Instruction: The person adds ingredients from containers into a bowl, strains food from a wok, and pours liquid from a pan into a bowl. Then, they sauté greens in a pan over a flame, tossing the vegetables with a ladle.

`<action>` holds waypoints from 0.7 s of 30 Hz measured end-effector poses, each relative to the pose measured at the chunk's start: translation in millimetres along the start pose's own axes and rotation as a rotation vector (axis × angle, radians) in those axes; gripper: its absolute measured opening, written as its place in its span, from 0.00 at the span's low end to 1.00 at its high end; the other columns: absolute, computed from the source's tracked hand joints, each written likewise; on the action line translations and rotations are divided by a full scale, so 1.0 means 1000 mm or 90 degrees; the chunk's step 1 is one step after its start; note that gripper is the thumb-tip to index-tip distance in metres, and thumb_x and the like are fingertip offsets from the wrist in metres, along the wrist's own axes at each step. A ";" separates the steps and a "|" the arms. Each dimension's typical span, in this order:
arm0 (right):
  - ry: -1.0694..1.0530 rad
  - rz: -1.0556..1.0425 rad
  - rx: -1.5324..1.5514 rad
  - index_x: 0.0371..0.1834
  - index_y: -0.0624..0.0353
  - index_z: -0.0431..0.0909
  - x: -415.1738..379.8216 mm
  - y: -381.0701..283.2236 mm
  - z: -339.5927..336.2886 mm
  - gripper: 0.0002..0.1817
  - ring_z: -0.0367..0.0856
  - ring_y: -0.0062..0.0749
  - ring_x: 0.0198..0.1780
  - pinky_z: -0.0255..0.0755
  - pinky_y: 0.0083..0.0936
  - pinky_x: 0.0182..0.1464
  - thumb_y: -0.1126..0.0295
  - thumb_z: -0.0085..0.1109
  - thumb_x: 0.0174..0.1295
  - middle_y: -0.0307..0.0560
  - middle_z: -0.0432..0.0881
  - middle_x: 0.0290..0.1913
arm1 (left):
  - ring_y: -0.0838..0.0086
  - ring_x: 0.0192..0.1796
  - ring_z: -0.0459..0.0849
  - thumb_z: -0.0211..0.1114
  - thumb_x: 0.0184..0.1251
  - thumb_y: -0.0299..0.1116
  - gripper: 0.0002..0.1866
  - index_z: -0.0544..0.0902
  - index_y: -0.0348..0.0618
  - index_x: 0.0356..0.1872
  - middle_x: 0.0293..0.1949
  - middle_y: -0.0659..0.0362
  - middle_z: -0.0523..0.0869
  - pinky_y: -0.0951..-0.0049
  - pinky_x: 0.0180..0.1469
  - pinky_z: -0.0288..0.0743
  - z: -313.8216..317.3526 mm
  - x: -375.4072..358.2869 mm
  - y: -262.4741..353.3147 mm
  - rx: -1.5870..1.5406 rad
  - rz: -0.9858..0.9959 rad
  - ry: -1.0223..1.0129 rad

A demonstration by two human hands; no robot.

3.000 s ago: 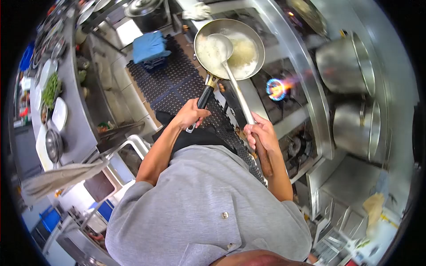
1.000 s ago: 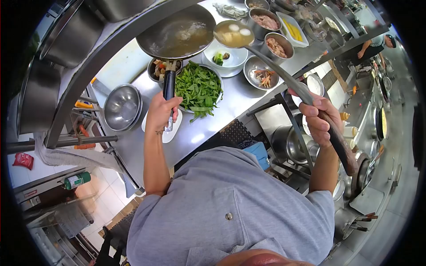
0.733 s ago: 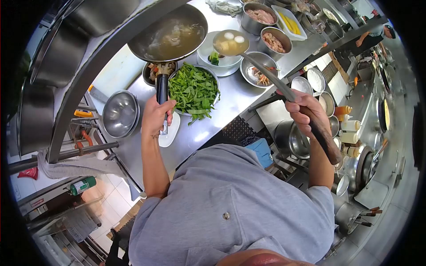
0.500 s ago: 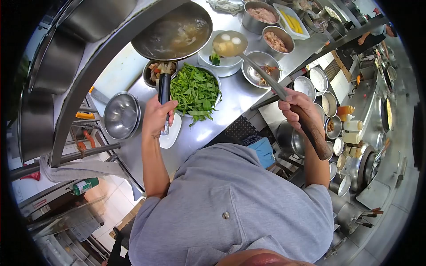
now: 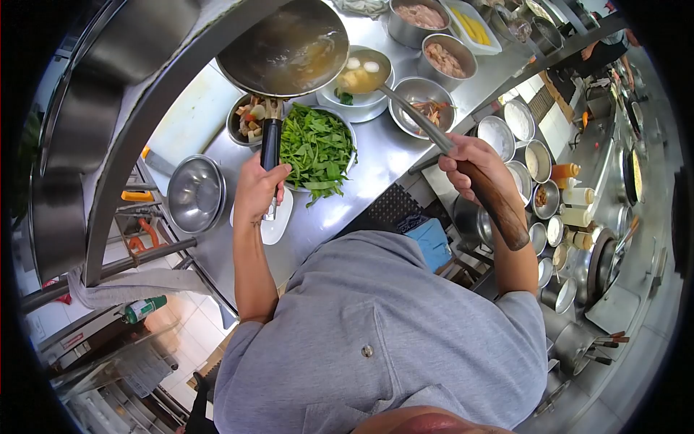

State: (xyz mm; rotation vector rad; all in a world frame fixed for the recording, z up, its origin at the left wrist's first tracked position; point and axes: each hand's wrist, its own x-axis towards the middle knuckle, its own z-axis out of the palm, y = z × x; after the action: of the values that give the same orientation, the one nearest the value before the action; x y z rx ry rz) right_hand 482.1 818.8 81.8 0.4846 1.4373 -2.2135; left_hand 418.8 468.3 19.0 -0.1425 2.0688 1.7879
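My left hand (image 5: pixel 260 182) is closed round the black handle of a wok (image 5: pixel 249 54), which is tilted and holds brownish broth. In my right hand (image 5: pixel 486 165) is the wooden handle of a ladle (image 5: pixel 419 121). The ladle's cup, filled with broth, two white balls and yellowish pieces, is over or in a white bowl (image 5: pixel 376 110), with some dark green leaf beside it. Just under the wok's handle stand a metal basin of chopped green leaves (image 5: pixel 314 148) and a small metal pot of mixed pieces (image 5: pixel 249 119).
Stacked metal bowls (image 5: pixel 195 194) and a white dish (image 5: pixel 275 228) rest on the steel counter (image 5: pixel 347 199). Behind are pots of raw meat (image 5: pixel 444 59) and a tub of yellow strips (image 5: pixel 470 29). A metal shelf frame (image 5: pixel 119 163) rises at left. Another person (image 5: pixel 611 47) is at far right.
The wok is tilted differently and fewer food pieces show in it. The ladle's cup has shifted slightly left, and my right hand has moved a little left with it.
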 end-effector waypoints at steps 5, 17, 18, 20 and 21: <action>0.000 0.003 -0.012 0.59 0.68 0.64 0.002 -0.001 0.000 0.21 0.67 0.13 0.16 0.65 0.12 0.12 0.71 0.45 0.64 0.37 0.70 0.27 | 0.81 0.13 0.70 0.63 0.58 0.26 0.06 0.73 0.40 0.29 0.17 0.63 0.73 0.80 0.14 0.61 -0.001 -0.001 0.002 0.034 0.004 0.015; -0.042 -0.014 0.031 0.49 0.66 0.65 0.005 0.003 -0.004 0.15 0.74 0.20 0.18 0.69 0.18 0.12 0.72 0.52 0.61 0.43 0.75 0.27 | 0.83 0.13 0.70 0.62 0.59 0.25 0.06 0.73 0.38 0.31 0.17 0.64 0.73 0.81 0.15 0.63 -0.003 -0.005 0.010 0.074 -0.016 0.038; -0.044 -0.015 0.027 0.50 0.66 0.65 0.005 0.003 -0.004 0.16 0.74 0.20 0.18 0.69 0.18 0.12 0.73 0.52 0.61 0.43 0.75 0.27 | 0.83 0.13 0.70 0.62 0.59 0.25 0.06 0.73 0.39 0.31 0.16 0.64 0.73 0.81 0.15 0.63 -0.003 -0.006 0.010 0.088 -0.017 0.044; -0.045 -0.011 0.028 0.51 0.66 0.65 0.004 0.002 -0.002 0.16 0.74 0.20 0.18 0.69 0.18 0.12 0.73 0.52 0.61 0.43 0.74 0.26 | 0.83 0.13 0.70 0.62 0.59 0.25 0.06 0.73 0.39 0.31 0.16 0.65 0.73 0.81 0.15 0.63 -0.005 -0.006 0.010 0.092 -0.018 0.045; -0.048 -0.008 0.028 0.52 0.67 0.65 0.004 0.001 -0.001 0.17 0.74 0.20 0.18 0.69 0.18 0.12 0.74 0.51 0.61 0.43 0.74 0.26 | 0.83 0.13 0.70 0.62 0.59 0.25 0.06 0.73 0.39 0.30 0.16 0.65 0.73 0.81 0.15 0.63 -0.005 -0.005 0.009 0.095 -0.017 0.046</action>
State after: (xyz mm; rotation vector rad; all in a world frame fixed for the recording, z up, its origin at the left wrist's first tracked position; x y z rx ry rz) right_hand 479.7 818.9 78.2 0.4041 1.3595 -2.2528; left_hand 419.3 463.9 30.0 -0.1941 2.2315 1.6282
